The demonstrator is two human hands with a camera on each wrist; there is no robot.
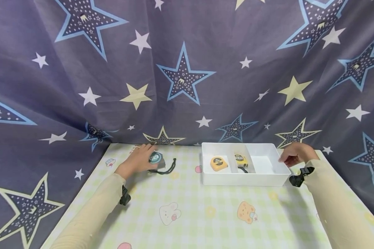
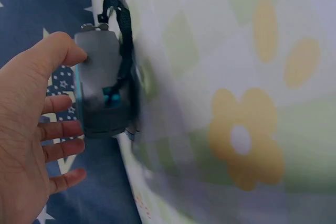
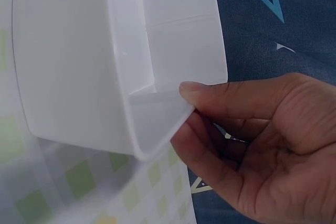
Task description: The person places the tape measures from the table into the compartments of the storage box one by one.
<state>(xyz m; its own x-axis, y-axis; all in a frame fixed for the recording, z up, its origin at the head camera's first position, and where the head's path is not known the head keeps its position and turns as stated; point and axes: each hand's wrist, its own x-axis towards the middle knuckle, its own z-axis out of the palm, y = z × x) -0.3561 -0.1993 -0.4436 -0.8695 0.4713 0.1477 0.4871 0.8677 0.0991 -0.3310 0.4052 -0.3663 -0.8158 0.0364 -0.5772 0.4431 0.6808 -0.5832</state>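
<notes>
Star-printed blue cloth hangs behind a surface [image 1: 187, 214] covered in pale checked oilcloth. At its far left, the left hand [image 1: 139, 161] curls its fingers [image 2: 63, 129] round a grey tape measure [image 1: 156, 158], thumb on one face; its black wrist strap [image 1: 169, 168] trails loose. The case looks compact, stiff and fairly weighty, best held across its flat sides. The right hand [image 1: 294, 154] pinches the near-right corner of a white divided tray [image 3: 79, 77], apparently steadying it; two yellow tape measures [image 1: 219, 163] lie inside.
</notes>
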